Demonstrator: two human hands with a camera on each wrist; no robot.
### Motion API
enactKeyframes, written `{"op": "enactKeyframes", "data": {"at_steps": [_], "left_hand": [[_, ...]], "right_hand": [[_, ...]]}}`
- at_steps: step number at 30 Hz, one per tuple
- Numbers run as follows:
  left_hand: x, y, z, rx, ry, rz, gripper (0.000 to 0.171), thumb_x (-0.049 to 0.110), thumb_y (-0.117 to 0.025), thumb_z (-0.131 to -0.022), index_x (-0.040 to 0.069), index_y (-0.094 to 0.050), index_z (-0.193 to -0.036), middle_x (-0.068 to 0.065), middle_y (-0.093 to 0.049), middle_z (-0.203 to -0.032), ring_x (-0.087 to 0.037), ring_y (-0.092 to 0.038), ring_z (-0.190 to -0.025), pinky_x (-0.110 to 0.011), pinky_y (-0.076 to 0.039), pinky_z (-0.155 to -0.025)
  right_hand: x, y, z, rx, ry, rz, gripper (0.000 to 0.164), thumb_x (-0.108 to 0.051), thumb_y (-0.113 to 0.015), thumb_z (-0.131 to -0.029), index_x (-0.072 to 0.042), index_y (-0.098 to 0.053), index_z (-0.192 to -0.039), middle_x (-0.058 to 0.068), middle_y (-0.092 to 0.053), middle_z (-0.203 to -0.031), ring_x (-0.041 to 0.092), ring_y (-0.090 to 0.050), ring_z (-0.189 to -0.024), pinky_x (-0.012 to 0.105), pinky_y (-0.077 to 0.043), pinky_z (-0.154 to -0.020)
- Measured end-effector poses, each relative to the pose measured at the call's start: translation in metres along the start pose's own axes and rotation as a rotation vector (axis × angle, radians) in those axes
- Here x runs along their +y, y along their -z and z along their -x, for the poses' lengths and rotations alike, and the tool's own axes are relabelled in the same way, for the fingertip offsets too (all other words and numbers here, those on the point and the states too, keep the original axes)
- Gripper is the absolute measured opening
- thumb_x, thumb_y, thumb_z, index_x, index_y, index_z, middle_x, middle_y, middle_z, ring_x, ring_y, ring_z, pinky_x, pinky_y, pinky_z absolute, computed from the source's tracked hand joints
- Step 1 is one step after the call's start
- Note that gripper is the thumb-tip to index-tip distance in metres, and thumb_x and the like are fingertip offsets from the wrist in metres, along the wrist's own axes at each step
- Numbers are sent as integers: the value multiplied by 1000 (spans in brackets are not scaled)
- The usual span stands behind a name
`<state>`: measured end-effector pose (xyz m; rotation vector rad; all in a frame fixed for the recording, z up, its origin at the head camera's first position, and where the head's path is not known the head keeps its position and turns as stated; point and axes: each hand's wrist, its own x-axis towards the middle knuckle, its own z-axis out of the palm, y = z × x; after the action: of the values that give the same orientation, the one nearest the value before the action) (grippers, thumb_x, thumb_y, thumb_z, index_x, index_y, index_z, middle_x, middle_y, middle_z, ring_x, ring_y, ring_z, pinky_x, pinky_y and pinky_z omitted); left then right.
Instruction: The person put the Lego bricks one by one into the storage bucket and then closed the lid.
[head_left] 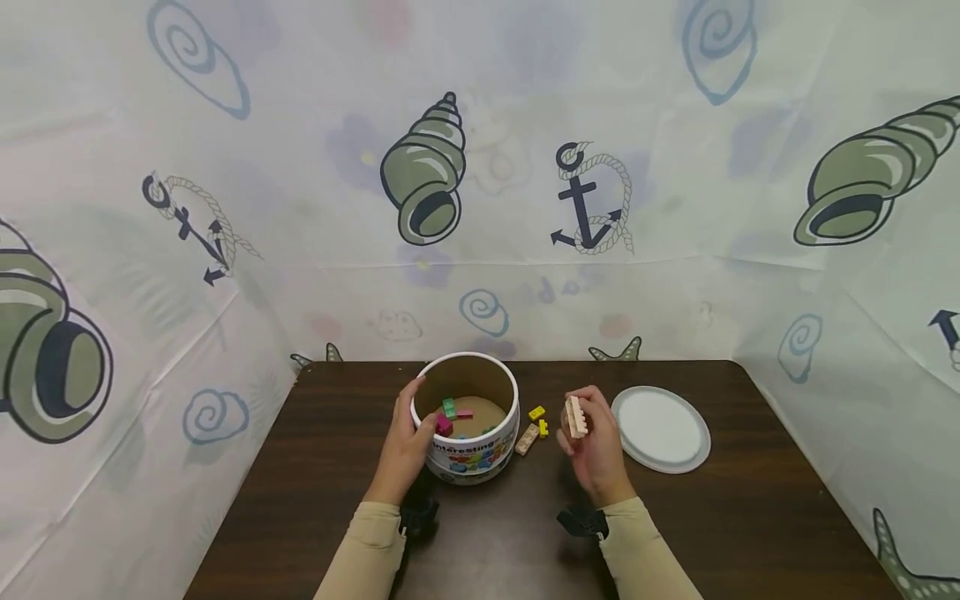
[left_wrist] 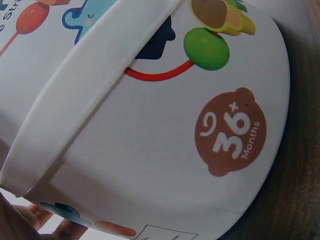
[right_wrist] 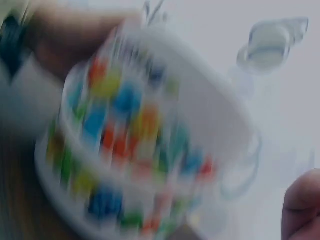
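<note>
My left hand (head_left: 405, 446) grips the left side of a white round bucket (head_left: 472, 457), its thumb near the front rim. Printed pictures and letters run round the bucket's outside. Inside lie several small toy bricks, among them a green brick (head_left: 449, 408) and a magenta brick (head_left: 444, 425). To the right, my right hand (head_left: 600, 450) holds a beige studded toy brick (head_left: 576, 417) between thumb and fingers, raised over the table. The right wrist view is blurred and shows the bucket, with only part of a right-hand finger (right_wrist: 302, 205) at its edge.
Between bucket and right hand, a tan brick (head_left: 527, 439) and two small yellow bricks (head_left: 537, 412) lie on the dark wooden table (head_left: 315, 500). A white round lid (head_left: 660, 429) lies flat at the right. Behind the table hangs a printed cloth (head_left: 525, 308).
</note>
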<state>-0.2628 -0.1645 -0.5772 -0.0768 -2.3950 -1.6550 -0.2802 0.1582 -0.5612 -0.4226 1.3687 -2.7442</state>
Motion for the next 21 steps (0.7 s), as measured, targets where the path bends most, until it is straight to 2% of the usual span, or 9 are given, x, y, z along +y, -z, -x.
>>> {"op": "enactKeyframes", "data": {"at_steps": [3,6,9,12,16,18,21], "left_hand": [[-1,1,1,-5,-6,9,68,30,-62,-107,38,-31,-168,-7,-32,-174,-48,-45,-152,-74,-37,-122],[-3,2,1,-9,-28,17,69,29,-62,-108,37,-31,-169,-9,-31,-174,-47,-45,-152,-73,-38,-122],[-4,1,0,-7,-43,26,69,25,-62,-109,36,-31,-169,-8,-30,-175,-45,-43,-154,-72,-38,-121],[-5,3,-1,3,-44,22,70,24,-63,-108,35,-32,-169,-6,-30,-174,-44,-43,-154,-71,-38,-121],[-5,1,1,-10,-35,12,70,26,-62,-107,33,-31,-170,-9,-32,-173,-48,-47,-149,-70,-42,-119],[-5,0,2,-9,-34,9,70,26,-62,-107,33,-31,-169,-11,-32,-172,-48,-49,-147,-70,-43,-118],[-3,-2,-2,-1,-43,10,70,28,-63,-108,35,-31,-169,-13,-33,-172,-48,-49,-147,-71,-43,-117]], "right_hand": [[-10,-31,-5,-100,13,-90,20,-19,-34,-118,-13,-53,-114,-3,-53,-78,9,-39,-55,22,-36,-46],[-17,-63,-22,-155,22,-165,23,-15,-30,-117,-14,-51,-108,-5,-51,-71,9,-33,-51,23,-30,-44],[-20,-91,-52,-165,33,-232,25,-16,-30,-115,-15,-50,-100,-5,-49,-66,8,-31,-48,23,-27,-42],[-13,-113,-92,-122,22,-254,26,-21,-36,-114,-19,-52,-93,-7,-49,-67,5,-31,-50,20,-28,-44],[10,-121,-130,-30,-59,-130,28,-20,-38,-112,-20,-50,-87,-6,-49,-68,7,-30,-51,22,-28,-46],[21,-119,-139,0,-92,-37,27,-18,-38,-113,-17,-49,-88,-3,-47,-67,9,-28,-49,24,-28,-45],[30,-117,-144,17,-79,59,22,-18,-40,-112,-16,-48,-92,-3,-45,-67,9,-27,-48,25,-27,-45]]}}
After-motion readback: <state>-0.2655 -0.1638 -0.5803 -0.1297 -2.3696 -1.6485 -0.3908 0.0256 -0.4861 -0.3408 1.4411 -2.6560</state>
